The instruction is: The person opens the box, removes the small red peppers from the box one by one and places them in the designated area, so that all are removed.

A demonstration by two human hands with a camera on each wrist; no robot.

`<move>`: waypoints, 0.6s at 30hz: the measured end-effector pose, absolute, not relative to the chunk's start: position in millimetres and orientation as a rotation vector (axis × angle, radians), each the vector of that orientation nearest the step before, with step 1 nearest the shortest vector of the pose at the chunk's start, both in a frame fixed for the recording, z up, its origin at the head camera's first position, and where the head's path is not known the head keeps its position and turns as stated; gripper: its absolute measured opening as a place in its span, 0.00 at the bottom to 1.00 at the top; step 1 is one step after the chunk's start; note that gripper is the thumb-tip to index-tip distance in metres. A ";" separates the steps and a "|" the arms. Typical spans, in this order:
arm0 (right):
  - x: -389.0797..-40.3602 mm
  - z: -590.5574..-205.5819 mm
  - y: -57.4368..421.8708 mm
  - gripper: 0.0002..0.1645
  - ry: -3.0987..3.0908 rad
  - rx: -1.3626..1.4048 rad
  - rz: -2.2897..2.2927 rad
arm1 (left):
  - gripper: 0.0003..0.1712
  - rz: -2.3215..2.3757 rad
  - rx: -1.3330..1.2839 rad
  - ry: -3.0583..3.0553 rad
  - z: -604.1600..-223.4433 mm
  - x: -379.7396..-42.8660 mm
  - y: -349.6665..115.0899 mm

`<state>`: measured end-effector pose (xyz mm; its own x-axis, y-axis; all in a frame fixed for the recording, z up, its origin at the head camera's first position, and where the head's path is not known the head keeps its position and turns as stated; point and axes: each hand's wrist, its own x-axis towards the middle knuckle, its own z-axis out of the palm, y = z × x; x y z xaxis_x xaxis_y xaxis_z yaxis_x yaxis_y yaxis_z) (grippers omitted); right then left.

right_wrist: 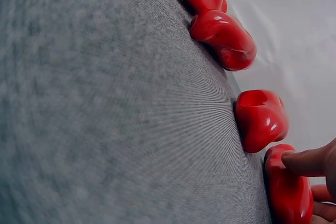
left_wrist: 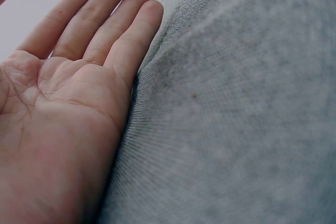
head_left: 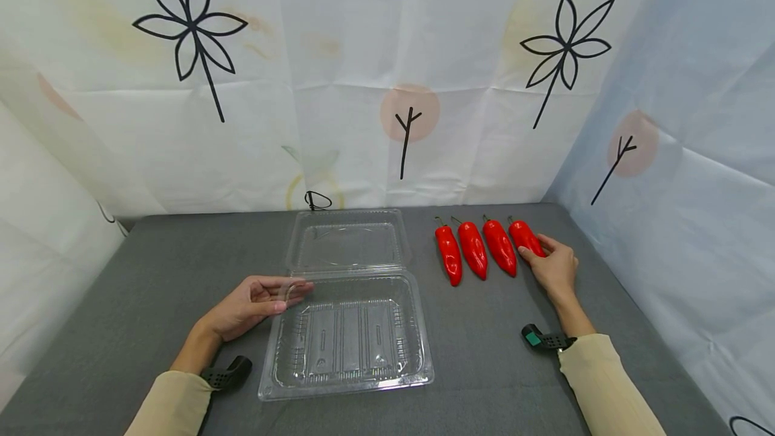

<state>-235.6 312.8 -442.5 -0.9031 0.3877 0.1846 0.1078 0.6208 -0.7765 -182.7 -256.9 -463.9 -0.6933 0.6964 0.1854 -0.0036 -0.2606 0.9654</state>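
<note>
At the right, my right hand (head_left: 555, 269) pinches the lower end of the rightmost red pepper (head_left: 525, 237), thumb on its left side and fingers on the other. The right wrist view shows the thumb (right_wrist: 307, 161) pressed to that glossy pepper (right_wrist: 289, 192), which lies close to the cloth. My left hand (head_left: 248, 308) is at the left edge of a clear plastic clamshell box (head_left: 427, 355), palm turned inward. Its fingers (left_wrist: 100, 24) are fairly straight, and their tips overlap the box's upper left corner. The hinged lid (head_left: 350, 247) lies folded back, away from me.
Three more red peppers (head_left: 448, 256) lie side by side to the left of the pinched one, stems pointing away. Grey cloth (head_left: 484, 355) covers the table. White printed sheets (head_left: 345, 133) hang behind it and along both sides.
</note>
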 end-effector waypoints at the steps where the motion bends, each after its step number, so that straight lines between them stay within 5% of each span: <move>1: -235.6 -442.5 313.0 0.34 -2.514 -0.395 1.173 | 0.28 2.000 0.850 1.533 -464.0 -183.0 -257.0; 18: -226.7 -423.1 304.5 0.32 -2.496 -0.290 1.094 | 0.26 2.005 0.843 1.551 -458.2 -182.6 -263.9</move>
